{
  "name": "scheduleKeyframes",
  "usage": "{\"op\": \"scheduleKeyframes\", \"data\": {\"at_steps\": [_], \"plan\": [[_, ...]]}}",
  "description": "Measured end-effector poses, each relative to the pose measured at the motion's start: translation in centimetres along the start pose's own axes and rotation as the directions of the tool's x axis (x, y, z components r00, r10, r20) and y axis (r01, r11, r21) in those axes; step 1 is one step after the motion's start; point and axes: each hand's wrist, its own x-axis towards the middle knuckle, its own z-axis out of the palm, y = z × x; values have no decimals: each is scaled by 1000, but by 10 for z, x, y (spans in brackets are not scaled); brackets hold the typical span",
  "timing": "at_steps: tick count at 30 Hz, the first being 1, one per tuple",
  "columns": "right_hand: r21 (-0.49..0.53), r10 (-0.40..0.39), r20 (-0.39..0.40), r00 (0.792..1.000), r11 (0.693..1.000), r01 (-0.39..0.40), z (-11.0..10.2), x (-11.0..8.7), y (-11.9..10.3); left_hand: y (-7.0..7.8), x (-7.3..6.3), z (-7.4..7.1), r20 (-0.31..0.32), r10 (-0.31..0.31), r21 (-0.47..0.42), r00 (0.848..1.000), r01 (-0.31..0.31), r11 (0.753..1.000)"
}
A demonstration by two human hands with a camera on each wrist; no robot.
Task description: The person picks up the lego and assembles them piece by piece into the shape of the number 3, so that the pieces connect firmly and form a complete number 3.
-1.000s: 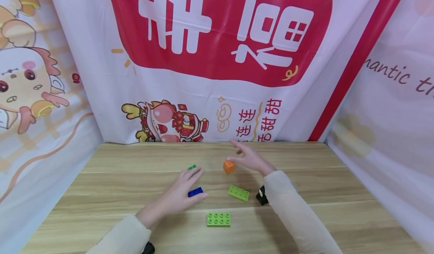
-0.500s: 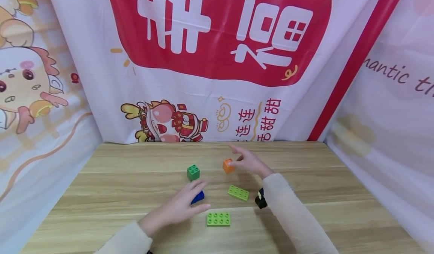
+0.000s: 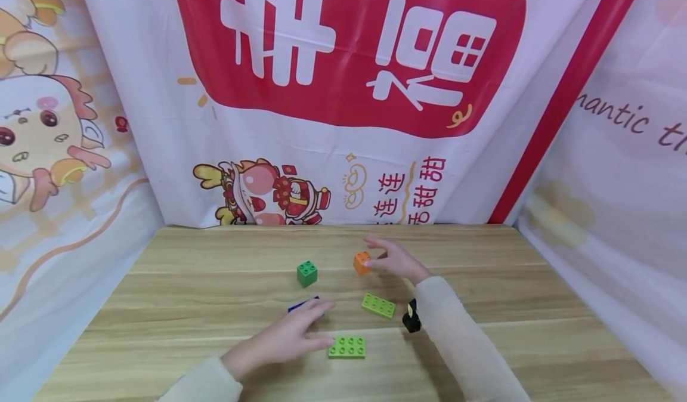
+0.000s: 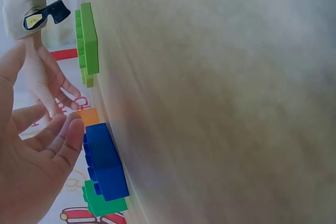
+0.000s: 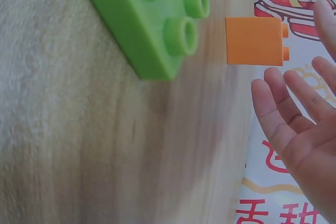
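Note:
My left hand hovers palm down with loosely spread fingers, holding nothing. Under its fingers lies a dark blue building brick, mostly hidden in the head view; the left wrist view shows the whole blue brick just past the fingertips. The thumb overlaps the corner of the nearer lime brick. Beyond stands a green cube brick. My right hand is spread next to an orange cube brick. In the right wrist view a small gap separates its fingers from the orange brick.
A second, flat lime brick lies between the two arms. Under the right sleeve a black wrist camera shows. Printed curtains hang behind and beside the wooden table.
My left hand has drawn back toward me, uncovering the green brick and now covering most of the blue one. The right hand has lowered slightly beside the orange brick.

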Motion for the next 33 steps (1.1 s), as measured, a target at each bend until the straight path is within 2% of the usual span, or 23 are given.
{"op": "scheduleKeyframes", "data": {"at_steps": [8, 16, 27, 33], "plan": [[44, 38, 35, 999, 998, -39, 3, 3, 8, -2, -1, 2, 70, -4, 14, 998, 3, 1000], [69, 45, 26, 999, 997, -47, 7, 4, 11, -2, -1, 6, 76, 50, 53, 996, -54, 997], [59, 90, 20, 996, 994, -91, 8, 7, 14, -6, 5, 10, 98, 38, 40, 994, -42, 998], [68, 103, 14, 995, 992, -103, 9, 8, 15, -6, 9, 11, 122, 10, 57, 993, -17, 998]]}}
